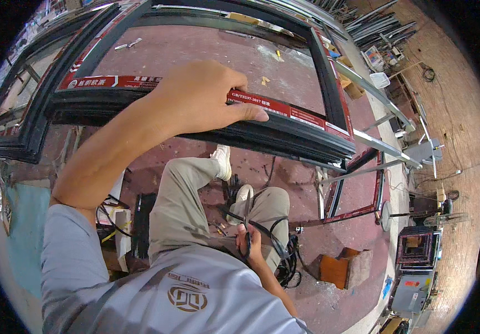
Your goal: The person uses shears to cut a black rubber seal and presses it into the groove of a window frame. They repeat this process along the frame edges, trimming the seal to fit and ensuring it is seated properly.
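A dark window frame (301, 131) with red protective film spans the view ahead of me. My left hand (198, 97) is closed over its near bar, fingers across the top and thumb along the front edge. Lower down, by my thigh, my right hand (251, 245) is closed round the dark handles of a pair of scissors (246, 214), blades pointing up and away. Black rubber strip (276, 236) loops beside this hand and bunches toward the floor; whether the hand also holds some of it, I cannot tell.
More dark frames (14, 142) lean at the left. Metal rails (382, 145) run off to the right, above a red-filmed frame (354, 214). An open cardboard box (334, 270) sits on the reddish floor at the lower right. Long metal profiles (371, 25) are piled far back.
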`<state>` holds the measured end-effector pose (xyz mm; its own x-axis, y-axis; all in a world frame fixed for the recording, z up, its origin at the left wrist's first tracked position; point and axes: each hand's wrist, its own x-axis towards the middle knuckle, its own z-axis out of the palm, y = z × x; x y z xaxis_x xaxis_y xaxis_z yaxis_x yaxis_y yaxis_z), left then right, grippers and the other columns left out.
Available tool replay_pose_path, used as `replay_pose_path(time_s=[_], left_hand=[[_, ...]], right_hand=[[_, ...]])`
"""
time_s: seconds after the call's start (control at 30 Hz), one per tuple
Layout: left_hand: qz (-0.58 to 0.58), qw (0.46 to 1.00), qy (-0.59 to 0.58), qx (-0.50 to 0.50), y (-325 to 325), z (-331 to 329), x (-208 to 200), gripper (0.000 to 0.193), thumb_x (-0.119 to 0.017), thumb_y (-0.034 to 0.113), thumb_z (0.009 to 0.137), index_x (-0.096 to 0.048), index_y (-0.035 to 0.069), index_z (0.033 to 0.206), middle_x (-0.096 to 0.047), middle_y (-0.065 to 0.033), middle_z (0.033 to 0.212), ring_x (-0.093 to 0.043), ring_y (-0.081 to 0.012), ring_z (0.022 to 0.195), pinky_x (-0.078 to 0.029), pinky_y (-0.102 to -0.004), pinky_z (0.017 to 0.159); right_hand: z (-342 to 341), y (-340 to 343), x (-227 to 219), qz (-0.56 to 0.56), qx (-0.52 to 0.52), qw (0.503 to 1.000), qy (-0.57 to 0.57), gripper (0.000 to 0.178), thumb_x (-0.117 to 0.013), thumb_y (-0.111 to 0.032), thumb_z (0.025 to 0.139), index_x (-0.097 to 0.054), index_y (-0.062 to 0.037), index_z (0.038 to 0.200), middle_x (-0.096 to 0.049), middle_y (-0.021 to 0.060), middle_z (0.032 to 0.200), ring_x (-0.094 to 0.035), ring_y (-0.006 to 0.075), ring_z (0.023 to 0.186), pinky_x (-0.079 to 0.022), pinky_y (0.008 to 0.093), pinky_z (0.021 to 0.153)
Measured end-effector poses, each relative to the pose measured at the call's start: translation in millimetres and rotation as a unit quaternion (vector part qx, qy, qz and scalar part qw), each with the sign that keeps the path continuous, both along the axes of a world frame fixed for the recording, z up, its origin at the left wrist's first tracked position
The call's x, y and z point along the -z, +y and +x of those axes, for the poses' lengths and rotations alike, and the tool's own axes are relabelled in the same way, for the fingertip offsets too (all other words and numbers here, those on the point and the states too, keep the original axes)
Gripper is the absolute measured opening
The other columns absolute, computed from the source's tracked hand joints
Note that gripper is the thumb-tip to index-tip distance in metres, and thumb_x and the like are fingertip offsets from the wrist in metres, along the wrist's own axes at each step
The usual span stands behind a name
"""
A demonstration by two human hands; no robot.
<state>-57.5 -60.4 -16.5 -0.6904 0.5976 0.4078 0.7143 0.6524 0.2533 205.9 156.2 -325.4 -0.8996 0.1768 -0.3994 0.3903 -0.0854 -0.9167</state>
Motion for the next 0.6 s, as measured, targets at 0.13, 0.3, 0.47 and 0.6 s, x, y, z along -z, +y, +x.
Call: replay_pose_path(time_s=[0.13,0.3,0.47,0.6], left_hand=[[-0.005,0.999,0.024,-0.035,-4.9,4.1,6.2,0.056,-0.071,0.061,0.084,-0.076,0.007,0.097,-0.072,-0.019,0.084,-0.07,-0.0405,0.082,-0.054,-0.047,0.074],[0.004,0.999,-0.022,-0.024,-20.5,3.8,-3.3,0.054,-0.072,0.059,0.084,-0.076,0.008,0.1,-0.073,-0.018,0.089,-0.07,-0.0396,0.085,-0.054,-0.0464,0.075],[0.028,0.999,0.023,-0.028,-25.9,7.4,5.1,0.05,-0.074,0.056,0.084,-0.077,0.009,0.099,-0.073,-0.0167,0.089,-0.07,-0.0389,0.084,-0.054,-0.0455,0.074],[0.026,0.999,-0.003,-0.034,-38.6,6.5,0.1,0.048,-0.076,0.054,0.083,-0.076,0.009,0.101,-0.074,-0.0159,0.089,-0.07,-0.0384,0.083,-0.054,-0.0439,0.074]], right_hand=[[1.1,0.8,6.6,0.06,-0.019,0.998,0.004,0.05,-0.057,-0.049,0.102,-0.056,-0.0048,0.079,-0.05,0.0004,0.055,-0.047,0.01,0.045,-0.036,0.0272,0.043],[1.8,0.9,8.7,0.08,-0.025,0.996,0.024,0.047,-0.059,-0.047,0.101,-0.054,-0.0066,0.078,-0.049,-0.0001,0.055,-0.047,0.01,0.046,-0.037,0.0275,0.044],[3.1,3.2,15.0,0.056,-0.01,0.998,-0.011,0.044,-0.065,-0.044,0.099,-0.051,-0.01,0.075,-0.049,-0.0015,0.058,-0.046,0.0091,0.049,-0.035,0.0278,0.046],[6.6,1.7,20.5,0.066,0.001,0.998,0.02,0.044,-0.066,-0.038,0.1,-0.047,-0.0108,0.07,-0.046,-0.0037,0.058,-0.043,0.0073,0.05,-0.03,0.0262,0.047]])
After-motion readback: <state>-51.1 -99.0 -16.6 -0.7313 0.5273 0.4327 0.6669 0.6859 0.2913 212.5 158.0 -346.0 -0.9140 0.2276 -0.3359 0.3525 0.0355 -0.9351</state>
